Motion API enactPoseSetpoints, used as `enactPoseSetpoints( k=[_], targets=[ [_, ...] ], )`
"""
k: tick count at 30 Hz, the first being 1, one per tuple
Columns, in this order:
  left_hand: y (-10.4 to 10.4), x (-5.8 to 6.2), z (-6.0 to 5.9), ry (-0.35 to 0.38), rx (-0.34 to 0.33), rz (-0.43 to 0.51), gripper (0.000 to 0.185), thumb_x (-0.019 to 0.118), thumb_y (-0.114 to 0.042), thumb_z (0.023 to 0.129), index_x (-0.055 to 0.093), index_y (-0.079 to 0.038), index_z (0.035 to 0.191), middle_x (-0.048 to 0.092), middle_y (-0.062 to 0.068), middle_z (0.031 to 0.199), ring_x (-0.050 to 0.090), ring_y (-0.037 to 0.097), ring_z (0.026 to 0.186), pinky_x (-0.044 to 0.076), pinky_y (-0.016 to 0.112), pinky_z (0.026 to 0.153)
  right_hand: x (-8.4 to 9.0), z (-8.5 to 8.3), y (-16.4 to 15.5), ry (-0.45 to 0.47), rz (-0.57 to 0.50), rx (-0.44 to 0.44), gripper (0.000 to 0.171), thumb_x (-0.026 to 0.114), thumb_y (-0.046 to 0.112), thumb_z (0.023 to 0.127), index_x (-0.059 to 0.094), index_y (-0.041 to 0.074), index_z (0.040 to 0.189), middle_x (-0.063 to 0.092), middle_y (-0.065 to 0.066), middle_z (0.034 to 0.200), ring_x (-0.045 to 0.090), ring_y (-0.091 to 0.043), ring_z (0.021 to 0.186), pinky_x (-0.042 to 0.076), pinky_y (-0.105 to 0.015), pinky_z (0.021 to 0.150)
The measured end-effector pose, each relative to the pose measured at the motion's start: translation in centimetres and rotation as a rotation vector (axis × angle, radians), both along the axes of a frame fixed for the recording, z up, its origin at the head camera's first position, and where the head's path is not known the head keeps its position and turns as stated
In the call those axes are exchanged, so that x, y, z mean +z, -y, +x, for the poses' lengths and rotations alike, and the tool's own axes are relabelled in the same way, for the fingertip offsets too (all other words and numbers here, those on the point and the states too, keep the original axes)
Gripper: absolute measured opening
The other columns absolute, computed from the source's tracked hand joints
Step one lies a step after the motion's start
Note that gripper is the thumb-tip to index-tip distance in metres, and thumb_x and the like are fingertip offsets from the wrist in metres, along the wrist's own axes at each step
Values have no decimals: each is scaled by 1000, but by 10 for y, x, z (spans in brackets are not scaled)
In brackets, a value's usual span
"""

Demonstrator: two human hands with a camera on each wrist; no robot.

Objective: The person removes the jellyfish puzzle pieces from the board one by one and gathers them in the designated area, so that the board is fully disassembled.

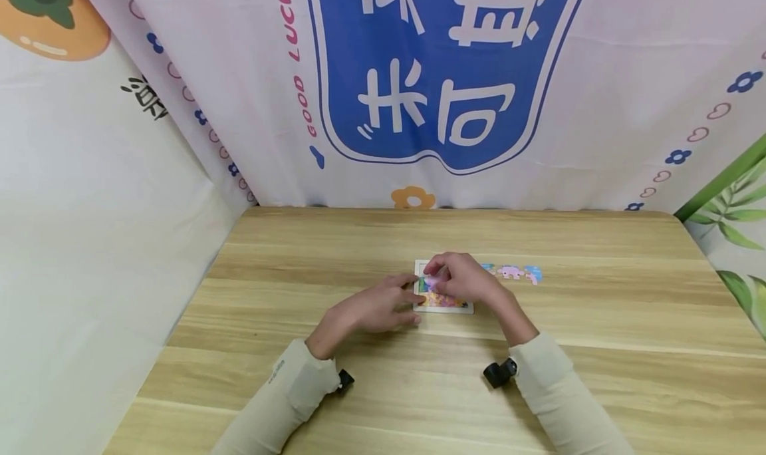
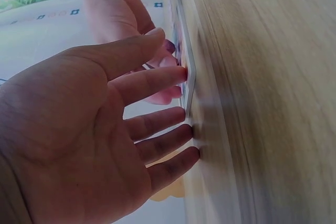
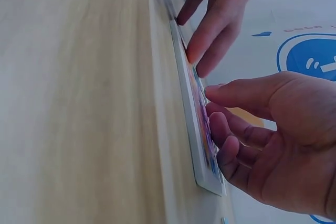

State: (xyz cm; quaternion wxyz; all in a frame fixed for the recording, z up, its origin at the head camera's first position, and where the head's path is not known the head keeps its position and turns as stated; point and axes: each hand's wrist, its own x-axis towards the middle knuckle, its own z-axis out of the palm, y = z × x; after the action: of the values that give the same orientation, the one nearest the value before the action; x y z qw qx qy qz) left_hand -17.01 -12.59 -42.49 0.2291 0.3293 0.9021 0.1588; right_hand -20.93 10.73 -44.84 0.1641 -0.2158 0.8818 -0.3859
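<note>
A small jigsaw puzzle board [image 1: 445, 310] with a white rim lies flat on the table, its lower part filled with a colourful picture. My left hand [image 1: 383, 305] rests at its left edge; in the left wrist view its fingers [image 2: 157, 81] are spread and fairly straight, some tips on the board and others on the tabletop. Over the board, my right hand [image 1: 469, 282] pinches a pale purple puzzle piece [image 1: 431, 283] between thumb and fingers, low against the picture. The right wrist view shows that hand's curled fingers [image 3: 231, 148] close to the board, hiding the piece.
Several loose puzzle pieces [image 1: 510, 272] lie in a row right of the board, partly behind my right hand. The wooden table [image 1: 598, 295] extends around the board. A printed cloth [image 1: 431, 109] hangs along its back edge, and another white cloth [image 1: 108, 242] along the left.
</note>
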Motion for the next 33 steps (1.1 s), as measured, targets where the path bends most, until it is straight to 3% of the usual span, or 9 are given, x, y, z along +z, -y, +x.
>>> enactPoseSetpoints(
  k=[11, 25, 33],
  targets=[
    [1, 0, 0, -1, 9, 28, 45, 65, -33, 109, 65, -12, 149, 34, 16, 174, 30, 33, 164, 35, 51, 130, -3, 2, 6, -4, -3, -33, 30, 70, -7, 91, 76, 5, 118, 77, -11, 106, 66, -15, 81, 57, -27, 67],
    [1, -1, -2, -7, -9, 37, 46, 64, -33, 110, 65, -10, 148, 34, 17, 174, 32, 34, 163, 38, 51, 128, -3, 1, 5, 3, -15, -44, 37, 71, -11, 88, 75, 6, 121, 74, -8, 107, 66, -17, 89, 57, -30, 77],
    [1, -2, -2, -5, 3, 34, 45, 65, -34, 109, 66, -11, 148, 35, 17, 174, 32, 34, 163, 38, 51, 128, -5, 1, 6, -12, -12, -29, 35, 70, -12, 87, 75, 6, 117, 74, -8, 104, 65, -17, 88, 56, -28, 75]
  ],
)
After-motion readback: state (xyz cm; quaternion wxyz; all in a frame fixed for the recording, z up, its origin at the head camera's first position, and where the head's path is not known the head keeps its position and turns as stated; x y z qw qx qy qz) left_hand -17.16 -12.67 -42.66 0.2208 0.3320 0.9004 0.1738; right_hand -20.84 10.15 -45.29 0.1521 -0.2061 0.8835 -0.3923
